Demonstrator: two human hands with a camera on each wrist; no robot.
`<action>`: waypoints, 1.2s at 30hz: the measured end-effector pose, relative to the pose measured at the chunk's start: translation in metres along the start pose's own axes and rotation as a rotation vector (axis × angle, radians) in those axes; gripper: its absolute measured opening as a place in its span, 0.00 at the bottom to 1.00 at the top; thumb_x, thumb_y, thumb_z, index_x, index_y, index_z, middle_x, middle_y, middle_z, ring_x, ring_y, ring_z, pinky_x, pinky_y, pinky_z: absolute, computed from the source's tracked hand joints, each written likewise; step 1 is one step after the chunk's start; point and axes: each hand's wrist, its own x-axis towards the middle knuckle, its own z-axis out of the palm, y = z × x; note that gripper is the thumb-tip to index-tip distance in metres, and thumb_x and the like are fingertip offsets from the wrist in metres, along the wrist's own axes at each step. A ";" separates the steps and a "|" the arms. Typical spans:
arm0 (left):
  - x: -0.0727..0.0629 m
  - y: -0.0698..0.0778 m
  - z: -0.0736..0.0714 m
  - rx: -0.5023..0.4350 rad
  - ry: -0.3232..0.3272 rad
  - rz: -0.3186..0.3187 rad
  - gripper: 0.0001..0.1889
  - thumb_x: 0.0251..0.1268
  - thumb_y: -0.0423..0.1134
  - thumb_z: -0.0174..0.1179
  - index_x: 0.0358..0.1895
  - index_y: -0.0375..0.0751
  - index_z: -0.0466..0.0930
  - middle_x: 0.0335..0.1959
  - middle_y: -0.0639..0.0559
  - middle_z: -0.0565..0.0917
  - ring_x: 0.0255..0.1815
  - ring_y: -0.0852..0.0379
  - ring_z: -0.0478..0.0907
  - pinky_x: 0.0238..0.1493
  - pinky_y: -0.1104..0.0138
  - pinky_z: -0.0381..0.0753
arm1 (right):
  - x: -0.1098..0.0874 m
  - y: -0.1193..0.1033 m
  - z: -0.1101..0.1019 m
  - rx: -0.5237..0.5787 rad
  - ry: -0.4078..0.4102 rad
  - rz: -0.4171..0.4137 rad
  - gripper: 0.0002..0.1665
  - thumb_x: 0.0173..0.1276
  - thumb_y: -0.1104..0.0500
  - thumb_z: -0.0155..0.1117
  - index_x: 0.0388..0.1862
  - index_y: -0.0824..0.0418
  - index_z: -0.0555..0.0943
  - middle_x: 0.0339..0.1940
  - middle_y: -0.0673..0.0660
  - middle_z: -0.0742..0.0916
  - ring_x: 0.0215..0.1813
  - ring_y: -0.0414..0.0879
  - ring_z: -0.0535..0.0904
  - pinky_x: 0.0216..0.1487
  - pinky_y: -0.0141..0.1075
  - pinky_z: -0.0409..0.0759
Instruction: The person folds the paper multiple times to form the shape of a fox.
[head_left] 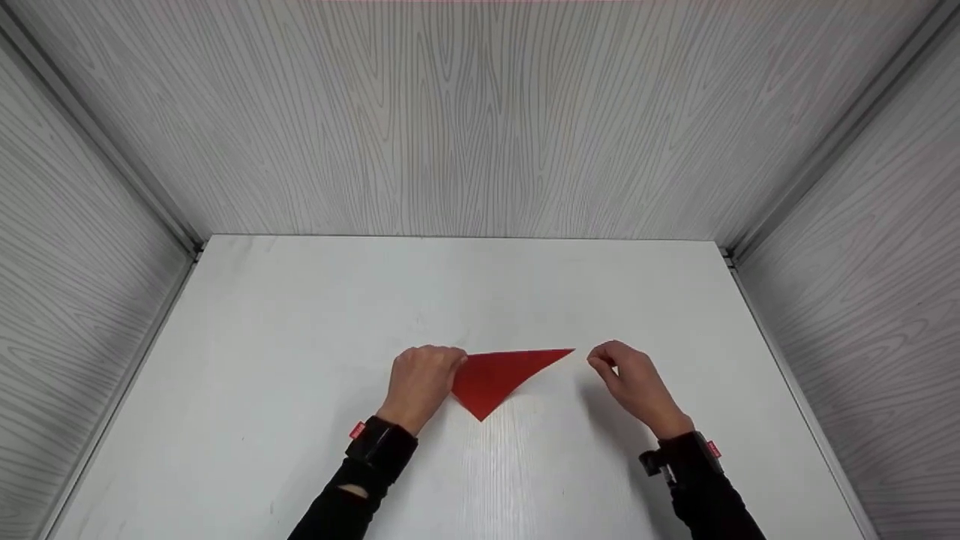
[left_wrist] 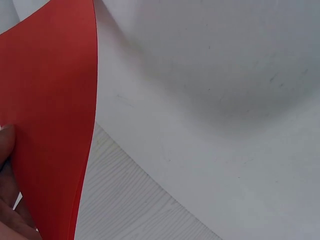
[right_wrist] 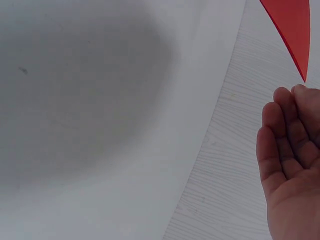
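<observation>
Left hand [head_left: 424, 381]'s pinching the red paper [head_left: 501, 377]; right hand [head_left: 637, 384]'s holding nothing, fingers loosely bent near the paper's tip.

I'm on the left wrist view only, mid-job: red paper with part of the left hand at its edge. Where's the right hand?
Observer: The right hand is to the right of the red paper, with a gap between them in the head view.
Operator: Is it holding anything?
Observer: No, nothing shows in its fingers in the right wrist view.
Operator: My picture cuts the paper off at the top and left. How does its far end look?
Observer: It narrows to a tip that points right, toward that hand.
</observation>
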 end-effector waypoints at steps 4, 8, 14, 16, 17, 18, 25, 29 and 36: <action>0.000 0.003 0.000 -0.012 -0.011 0.006 0.06 0.67 0.35 0.71 0.43 0.45 0.94 0.33 0.50 0.91 0.31 0.53 0.88 0.33 0.64 0.86 | 0.003 -0.008 0.004 -0.036 0.107 -0.026 0.09 0.69 0.68 0.71 0.47 0.63 0.84 0.41 0.54 0.87 0.44 0.46 0.83 0.46 0.45 0.83; 0.002 0.010 0.001 -0.027 -0.018 0.016 0.06 0.67 0.35 0.70 0.43 0.45 0.94 0.32 0.51 0.91 0.31 0.53 0.88 0.34 0.64 0.86 | 0.008 -0.026 0.012 -0.067 0.151 -0.119 0.16 0.69 0.67 0.72 0.55 0.65 0.84 0.49 0.57 0.87 0.54 0.50 0.84 0.53 0.46 0.84; 0.004 0.019 0.004 -0.050 -0.021 0.042 0.06 0.67 0.35 0.70 0.43 0.46 0.94 0.32 0.52 0.91 0.32 0.55 0.88 0.34 0.64 0.86 | 0.014 -0.052 0.029 -0.118 0.081 -0.257 0.17 0.69 0.63 0.74 0.56 0.62 0.85 0.50 0.56 0.87 0.51 0.48 0.84 0.49 0.40 0.86; 0.003 0.021 0.004 -0.062 -0.027 0.051 0.06 0.67 0.36 0.70 0.43 0.46 0.94 0.32 0.52 0.92 0.31 0.55 0.88 0.34 0.65 0.86 | 0.015 -0.057 0.033 -0.140 0.064 -0.261 0.17 0.68 0.63 0.74 0.55 0.61 0.85 0.50 0.55 0.87 0.50 0.48 0.84 0.48 0.40 0.86; 0.003 0.022 0.004 -0.066 -0.028 0.054 0.06 0.67 0.36 0.71 0.43 0.46 0.94 0.32 0.52 0.92 0.31 0.55 0.88 0.34 0.65 0.86 | 0.015 -0.059 0.035 -0.145 0.058 -0.257 0.16 0.68 0.63 0.74 0.54 0.60 0.85 0.49 0.55 0.88 0.49 0.48 0.84 0.47 0.39 0.86; 0.003 0.022 0.004 -0.071 -0.028 0.056 0.06 0.67 0.36 0.71 0.43 0.46 0.94 0.33 0.52 0.92 0.32 0.55 0.88 0.34 0.65 0.86 | 0.016 -0.060 0.036 -0.147 0.053 -0.254 0.16 0.68 0.63 0.74 0.53 0.59 0.85 0.48 0.54 0.88 0.48 0.47 0.84 0.47 0.39 0.86; 0.003 0.023 0.004 -0.081 -0.012 0.066 0.06 0.65 0.35 0.72 0.42 0.46 0.94 0.32 0.52 0.91 0.32 0.55 0.88 0.37 0.63 0.86 | 0.018 -0.063 0.041 -0.170 0.034 -0.273 0.09 0.67 0.63 0.75 0.44 0.57 0.86 0.39 0.51 0.87 0.40 0.45 0.83 0.41 0.38 0.85; 0.004 0.025 0.004 -0.089 -0.012 0.064 0.06 0.66 0.37 0.72 0.43 0.46 0.94 0.33 0.53 0.91 0.34 0.55 0.88 0.43 0.61 0.86 | 0.020 -0.063 0.040 -0.184 0.029 -0.286 0.09 0.67 0.64 0.75 0.43 0.58 0.85 0.37 0.52 0.87 0.39 0.45 0.82 0.41 0.37 0.85; 0.009 0.034 0.005 -0.113 0.004 0.091 0.06 0.67 0.39 0.71 0.44 0.47 0.93 0.36 0.53 0.91 0.35 0.54 0.88 0.42 0.59 0.86 | 0.020 -0.065 0.038 -0.184 0.023 -0.297 0.09 0.67 0.65 0.74 0.43 0.58 0.83 0.37 0.52 0.86 0.39 0.45 0.81 0.42 0.37 0.84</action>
